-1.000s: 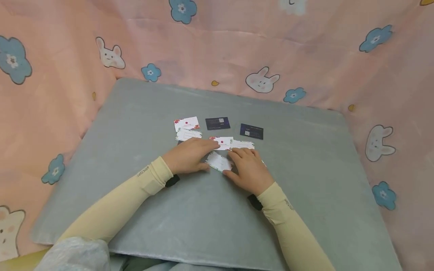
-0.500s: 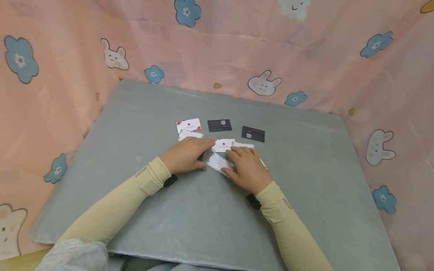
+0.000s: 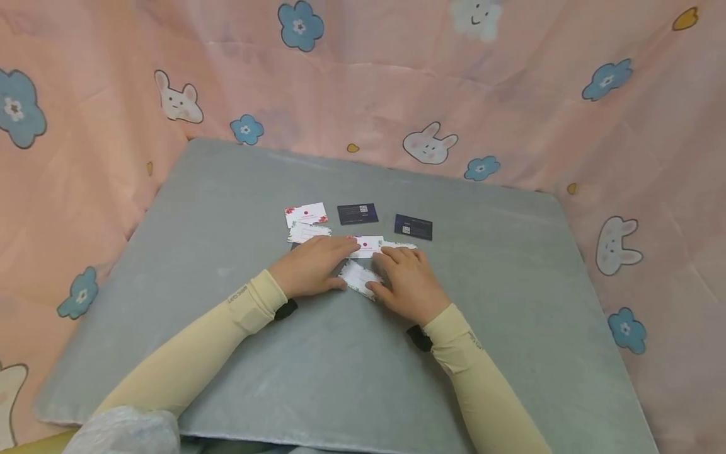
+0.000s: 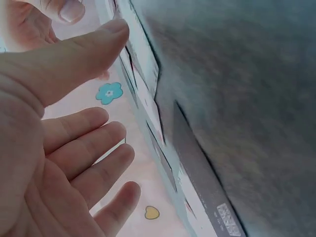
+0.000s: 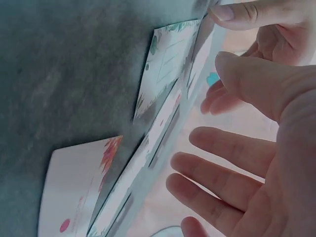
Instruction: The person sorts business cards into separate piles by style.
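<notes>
My left hand [image 3: 312, 265] is over the left side of a spread of business cards. Its fingers are loosely extended and hold nothing. Below it in the left wrist view lies a dark card [image 4: 197, 163] with a QR code, mostly hidden in the head view. My right hand [image 3: 411, 284], also with relaxed fingers, is over the right side. Under it the right wrist view shows a white card with red flowers [image 5: 79, 187]. Between the hands lie a white card with a red dot [image 3: 368, 248] and a slanted leaf-bordered card [image 3: 358, 277]. Another leaf-bordered card [image 3: 399, 244] is partly covered.
Farther back lie a red-flowered white card [image 3: 306, 213], overlapped by a leaf-bordered card [image 3: 309, 232], and two dark cards, one central [image 3: 358, 214] and one right [image 3: 413, 227]. A grey cloth-covered table [image 3: 510, 302] meets a pink printed curtain [image 3: 351, 94].
The head view has shifted slightly. Both hands stay nearly in place over the cards, with only small finger movements, and the cards keep their layout.
</notes>
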A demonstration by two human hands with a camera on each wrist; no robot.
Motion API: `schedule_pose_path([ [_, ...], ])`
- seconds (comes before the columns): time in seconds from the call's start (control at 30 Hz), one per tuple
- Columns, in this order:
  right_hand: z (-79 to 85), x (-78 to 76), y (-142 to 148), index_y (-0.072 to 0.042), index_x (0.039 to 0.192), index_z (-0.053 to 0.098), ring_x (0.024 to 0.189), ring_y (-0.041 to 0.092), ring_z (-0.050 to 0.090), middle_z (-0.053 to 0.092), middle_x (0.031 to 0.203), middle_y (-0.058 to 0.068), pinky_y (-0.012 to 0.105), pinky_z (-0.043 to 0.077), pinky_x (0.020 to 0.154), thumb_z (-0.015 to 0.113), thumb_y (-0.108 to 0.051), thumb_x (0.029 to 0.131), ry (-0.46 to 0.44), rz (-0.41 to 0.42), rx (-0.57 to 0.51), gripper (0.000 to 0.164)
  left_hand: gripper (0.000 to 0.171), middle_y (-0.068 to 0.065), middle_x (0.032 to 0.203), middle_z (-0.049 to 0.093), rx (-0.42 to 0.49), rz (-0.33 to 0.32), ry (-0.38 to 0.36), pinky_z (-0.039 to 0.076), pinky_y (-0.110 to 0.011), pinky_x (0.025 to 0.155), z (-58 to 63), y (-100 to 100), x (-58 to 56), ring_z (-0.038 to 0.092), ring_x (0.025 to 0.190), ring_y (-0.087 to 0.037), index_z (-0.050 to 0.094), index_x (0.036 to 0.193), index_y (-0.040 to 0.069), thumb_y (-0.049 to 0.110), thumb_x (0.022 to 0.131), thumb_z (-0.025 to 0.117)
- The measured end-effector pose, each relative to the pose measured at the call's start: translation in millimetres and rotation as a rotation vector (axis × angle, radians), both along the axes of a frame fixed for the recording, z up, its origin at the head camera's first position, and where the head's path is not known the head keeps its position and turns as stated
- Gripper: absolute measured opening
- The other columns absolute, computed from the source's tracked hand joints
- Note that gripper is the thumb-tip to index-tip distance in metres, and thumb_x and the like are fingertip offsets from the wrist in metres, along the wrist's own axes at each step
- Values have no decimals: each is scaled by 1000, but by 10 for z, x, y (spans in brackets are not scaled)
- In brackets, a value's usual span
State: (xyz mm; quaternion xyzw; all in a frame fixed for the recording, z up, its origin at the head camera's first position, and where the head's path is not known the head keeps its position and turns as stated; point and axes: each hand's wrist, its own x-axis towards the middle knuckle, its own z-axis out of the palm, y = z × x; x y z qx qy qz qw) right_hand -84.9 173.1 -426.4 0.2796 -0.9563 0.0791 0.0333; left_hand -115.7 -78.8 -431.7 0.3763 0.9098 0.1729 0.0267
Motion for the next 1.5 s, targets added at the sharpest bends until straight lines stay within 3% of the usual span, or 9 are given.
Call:
schedule_pose_path([
  [0.17, 79, -303, -192, -7, 145, 67, 140, 36, 62, 67, 148, 16, 60, 43, 120, 74, -43, 101, -30, 33, 13, 57, 54, -12, 144, 70, 29, 112, 57, 55, -47, 114, 108, -177, -260, 69, 130, -31, 60, 149, 5, 17, 99, 79],
  [0.33, 79, -935, -486, -9, 147, 65, 143, 36, 60, 67, 150, 13, 60, 43, 123, 70, -41, 105, -37, 34, 13, 53, 44, -17, 147, 68, -65, 298, 97, 54, -51, 115, 175, -477, -724, 67, 135, -37, 60, 149, 2, 2, 106, 62],
  [0.43, 3, -1271, -625, -8, 148, 64, 143, 35, 61, 67, 150, 13, 56, 45, 122, 71, -35, 106, -58, 33, 17, 51, 45, -16, 148, 68, -110, 311, 60, 53, -51, 116, 119, -553, -931, 66, 137, -36, 61, 150, 4, 6, 106, 65],
  [0.53, -87, -1455, -735, -9, 146, 66, 140, 34, 63, 70, 147, 11, 52, 48, 122, 75, -31, 104, -91, 51, 22, 49, 45, -14, 147, 69, -115, 291, 12, 53, -51, 116, 30, -560, -1012, 66, 136, -35, 63, 149, 6, 10, 105, 69],
  [0.7, -176, -1533, -881, -10, 143, 69, 136, 32, 66, 73, 142, 9, 49, 50, 119, 78, -24, 102, -131, 101, -3, 45, 48, -15, 150, 67, -96, 277, -92, 50, -51, 120, -36, -628, -985, 63, 140, -36, 60, 152, 6, 7, 105, 67],
  [1.03, -130, -1562, -1090, -11, 145, 68, 137, 32, 64, 71, 145, 10, 48, 49, 120, 75, -22, 103, -197, 167, -25, 44, 62, -17, 155, 62, -53, 289, -263, 49, -50, 120, 36, -821, -921, 61, 141, -33, 52, 158, 2, 15, 101, 74],
  [1.2, -121, -1599, -1159, -11, 142, 69, 127, 32, 68, 72, 140, 10, 51, 53, 114, 75, -24, 100, -129, 177, 23, 44, 64, -17, 158, 60, -121, 285, -266, 47, -48, 122, 84, -833, -1048, 59, 144, -33, 50, 160, 3, 12, 101, 74],
  [1.37, -125, -1628, -1165, -9, 139, 70, 118, 31, 72, 76, 133, 10, 47, 58, 105, 76, -23, 96, -38, 105, -23, 46, 69, -16, 159, 58, -141, 311, -274, 46, -49, 123, 151, -775, -1238, 57, 146, -33, 48, 161, 5, 10, 98, 74],
  [1.5, -179, -1640, -1174, -9, 135, 72, 113, 29, 72, 78, 124, 9, 46, 58, 101, 76, -27, 99, -47, 101, -15, 40, 64, -15, 155, 62, -163, 301, -243, 49, -48, 119, 131, -774, -1287, 61, 141, -32, 54, 158, 5, 7, 97, 72],
])
